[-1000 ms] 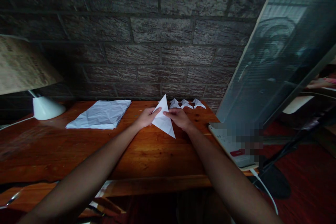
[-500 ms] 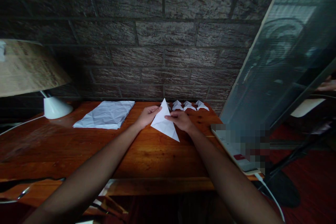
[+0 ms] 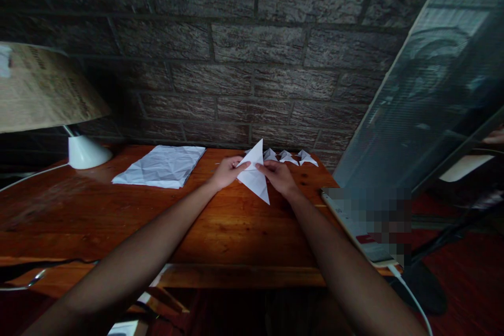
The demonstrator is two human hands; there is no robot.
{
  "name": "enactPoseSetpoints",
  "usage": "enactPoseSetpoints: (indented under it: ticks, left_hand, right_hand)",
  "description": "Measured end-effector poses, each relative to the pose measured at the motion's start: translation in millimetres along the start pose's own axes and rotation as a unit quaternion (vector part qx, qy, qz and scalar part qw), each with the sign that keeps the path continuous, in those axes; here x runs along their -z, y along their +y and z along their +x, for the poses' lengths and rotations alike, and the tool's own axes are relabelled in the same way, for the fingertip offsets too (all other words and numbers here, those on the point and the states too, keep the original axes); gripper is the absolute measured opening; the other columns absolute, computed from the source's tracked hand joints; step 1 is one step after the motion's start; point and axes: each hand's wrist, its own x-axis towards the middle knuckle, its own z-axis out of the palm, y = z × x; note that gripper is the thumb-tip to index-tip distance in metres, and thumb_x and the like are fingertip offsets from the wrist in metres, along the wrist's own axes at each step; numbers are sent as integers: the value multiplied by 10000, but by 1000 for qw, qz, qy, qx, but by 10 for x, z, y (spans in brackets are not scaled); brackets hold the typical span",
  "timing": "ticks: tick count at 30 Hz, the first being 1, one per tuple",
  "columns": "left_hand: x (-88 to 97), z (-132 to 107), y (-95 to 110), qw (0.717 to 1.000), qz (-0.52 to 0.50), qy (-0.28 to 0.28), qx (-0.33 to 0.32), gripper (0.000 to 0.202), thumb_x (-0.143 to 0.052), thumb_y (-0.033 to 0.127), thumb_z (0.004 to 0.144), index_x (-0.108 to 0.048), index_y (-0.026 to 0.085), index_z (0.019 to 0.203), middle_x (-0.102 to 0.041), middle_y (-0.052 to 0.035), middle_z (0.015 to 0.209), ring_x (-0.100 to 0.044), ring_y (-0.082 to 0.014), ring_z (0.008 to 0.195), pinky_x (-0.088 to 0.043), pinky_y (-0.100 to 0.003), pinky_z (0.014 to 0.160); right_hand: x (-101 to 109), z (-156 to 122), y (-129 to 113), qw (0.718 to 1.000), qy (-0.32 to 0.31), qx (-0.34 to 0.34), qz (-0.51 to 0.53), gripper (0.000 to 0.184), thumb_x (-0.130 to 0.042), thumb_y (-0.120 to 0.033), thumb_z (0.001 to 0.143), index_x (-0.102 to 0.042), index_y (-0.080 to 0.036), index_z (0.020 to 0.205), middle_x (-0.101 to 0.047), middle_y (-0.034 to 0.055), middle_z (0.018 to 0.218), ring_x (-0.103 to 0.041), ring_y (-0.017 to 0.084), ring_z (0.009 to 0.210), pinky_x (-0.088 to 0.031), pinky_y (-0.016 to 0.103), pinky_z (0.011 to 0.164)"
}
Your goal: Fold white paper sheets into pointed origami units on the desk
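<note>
A folded sheet of white paper point(image 3: 255, 181) is held between my two hands above the wooden table. It has a pointed tip at the top, another at the lower right, and a crease line across its middle. My left hand point(image 3: 229, 172) pinches its left edge, thumb on the near face. At the right edge, my right hand point(image 3: 276, 174) grips it with the thumb near the crease. The fingers behind the paper are partly hidden. Just beyond my right hand, several small folded paper shapes point(image 3: 289, 157) stand in a row, one partly covered by the held paper.
A stack of creased white paper point(image 3: 161, 166) lies left on the wooden table point(image 3: 212, 241). Further left stands a lamp point(image 3: 88, 152) with a broad shade. A partly blurred device point(image 3: 346, 220) with a white cable point(image 3: 411, 294) sits at the right edge. A brick wall point(image 3: 252, 52) rises behind.
The paper now shows a crease across its middle, and its upper tip points further right. My right thumb has shifted along its edge. The whole view has tilted slightly.
</note>
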Motion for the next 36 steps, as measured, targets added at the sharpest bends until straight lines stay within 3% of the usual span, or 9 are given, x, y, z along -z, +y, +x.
enactPoseSetpoints:
  ticks: [4, 10, 14, 20, 24, 30, 36]
  left_hand:
    - [-8, -20, 27, 1000, 10, 23, 13, 451, -679, 580, 742, -702, 147, 867, -517, 48, 536, -378, -73, 398, -236, -215, 362]
    - [-8, 13, -10, 997, -70, 38, 20, 425, -771, 533, 671, -713, 157, 861, -623, 15, 670, -505, -87, 541, -408, -206, 493]
    - [-16, 27, -43, 996, -75, 44, 14, 424, -775, 536, 661, -706, 147, 814, -601, 19, 642, -490, -90, 544, -402, -212, 505]
    - [-9, 22, -49, 997, -67, 47, 4, 465, -746, 542, 693, -705, 147, 935, -598, 20, 653, -485, -99, 540, -405, -223, 511]
    - [-10, 24, -70, 998, -46, 38, -4, 466, -729, 544, 715, -706, 141, 950, -617, 6, 686, -488, -104, 556, -407, -223, 519]
    - [-7, 32, -79, 999, -7, 24, -34, 453, -686, 543, 767, -715, 139, 970, -704, -42, 876, -582, -147, 718, -451, -241, 638]
    - [-8, 32, -77, 998, 27, 9, -54, 430, -674, 537, 785, -715, 141, 946, -711, -37, 860, -602, -162, 745, -442, -248, 662]
  right_hand:
    - [-6, 3, -18, 1000, 14, 0, 6, 486, -660, -644, 703, -708, -178, 833, -718, 46, 840, -603, 170, 703, -440, 268, 589]
    - [-10, -13, -43, 998, 48, -18, 32, 542, -637, -694, 699, -689, -184, 876, -707, 46, 811, -610, 182, 705, -442, 278, 572]
    - [-14, -3, -26, 998, 58, -12, 29, 518, -669, -657, 698, -683, -180, 902, -702, 42, 800, -615, 176, 705, -461, 275, 581]
    - [11, 25, -25, 992, 121, -25, -3, 438, -666, -567, 768, -673, -199, 1006, -703, 37, 834, -631, 154, 651, -494, 280, 600]
    - [39, 27, -48, 988, 152, -27, -15, 406, -660, -569, 773, -682, -193, 924, -683, 31, 773, -630, 158, 643, -485, 279, 596]
    - [11, 9, -77, 993, 114, -23, 19, 370, -693, -547, 735, -669, -180, 777, -671, 20, 721, -603, 140, 611, -462, 259, 571]
    - [-1, 9, -96, 991, 120, -18, 54, 338, -718, -512, 713, -648, -182, 715, -633, -11, 652, -564, 119, 570, -431, 236, 542]
